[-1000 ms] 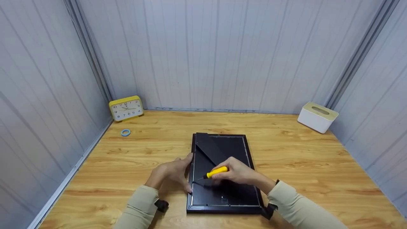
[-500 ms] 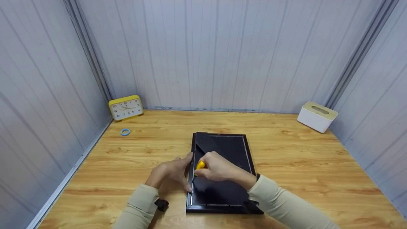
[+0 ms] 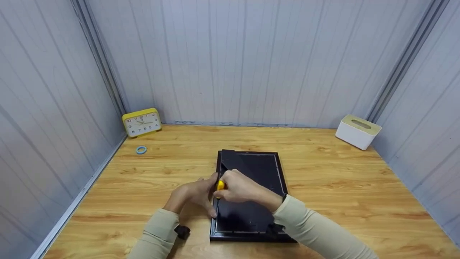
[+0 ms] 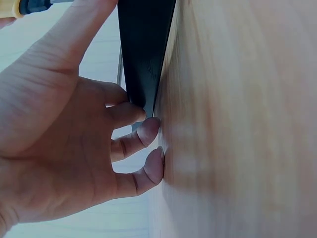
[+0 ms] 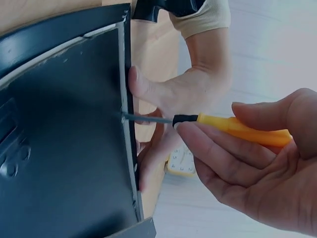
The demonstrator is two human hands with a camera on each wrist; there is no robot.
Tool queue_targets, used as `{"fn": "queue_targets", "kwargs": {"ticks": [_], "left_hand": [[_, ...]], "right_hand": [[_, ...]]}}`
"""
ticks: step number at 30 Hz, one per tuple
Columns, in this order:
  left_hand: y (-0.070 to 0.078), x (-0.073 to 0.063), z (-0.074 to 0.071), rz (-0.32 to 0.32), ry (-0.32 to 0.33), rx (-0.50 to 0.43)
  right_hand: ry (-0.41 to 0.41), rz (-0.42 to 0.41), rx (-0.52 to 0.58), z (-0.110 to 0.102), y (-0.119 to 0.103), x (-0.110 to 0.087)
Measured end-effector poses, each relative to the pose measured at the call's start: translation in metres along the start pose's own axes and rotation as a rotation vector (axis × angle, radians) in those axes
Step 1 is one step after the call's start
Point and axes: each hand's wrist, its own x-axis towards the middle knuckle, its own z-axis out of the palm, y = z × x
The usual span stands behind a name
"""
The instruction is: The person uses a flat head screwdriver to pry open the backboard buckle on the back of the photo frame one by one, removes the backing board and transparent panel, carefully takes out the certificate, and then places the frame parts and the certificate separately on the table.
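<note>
A black picture frame (image 3: 248,216) lies back side up on the table, its flat support leg (image 3: 233,160) slanting across the upper part. My right hand (image 3: 239,186) grips the yellow handle of a screwdriver (image 5: 223,124). In the right wrist view, the metal tip meets the inner groove along the frame's left edge, and small metal hanging hardware shows on the backing. Against that same side rests my left hand (image 3: 194,192), thumb and fingers spread apart. The left wrist view has its fingertips at the frame's side (image 4: 143,49) and the tabletop.
A yellow alarm clock (image 3: 142,123) stands at the back left, a blue ring (image 3: 141,150) in front of it. At the back right is a white tissue box (image 3: 358,132) with a wooden-looking lid. Panel walls (image 3: 230,64) enclose the wooden table (image 3: 341,180).
My right hand has shifted left and slightly up, bringing the screwdriver from a low slant to a steeper stance at the frame's left edge. The left hand stays in place.
</note>
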Motion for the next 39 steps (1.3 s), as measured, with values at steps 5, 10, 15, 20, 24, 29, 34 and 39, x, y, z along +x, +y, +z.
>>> {"fn": "queue_targets", "kwargs": {"ticks": [5,10,15,20,24,29,34,39], "left_hand": [[0.000,-0.002,0.000,-0.010,0.009,-0.002],[0.001,-0.001,0.000,-0.014,0.000,-0.001],[0.002,-0.001,0.001,-0.053,-0.015,0.002],[0.002,-0.001,0.001,-0.048,-0.004,-0.011],[0.001,-0.001,0.000,-0.027,0.001,-0.012],[0.000,-0.002,0.001,-0.020,0.006,-0.008],[0.000,-0.002,0.000,-0.020,0.003,-0.005],[0.001,-0.001,-0.001,-0.013,0.004,-0.005]], "right_hand": [[-0.026,0.013,0.056,-0.004,0.011,-0.007],[-0.022,0.015,0.077,-0.009,0.025,-0.015],[-0.031,0.002,0.060,-0.013,0.035,-0.021],[-0.030,-0.006,0.023,-0.020,0.044,-0.028],[-0.021,0.042,0.117,-0.032,0.057,-0.032],[0.059,0.144,0.236,-0.041,0.084,-0.032],[0.137,0.197,0.303,-0.043,0.110,-0.023],[0.160,0.204,0.294,-0.042,0.125,-0.012]]}}
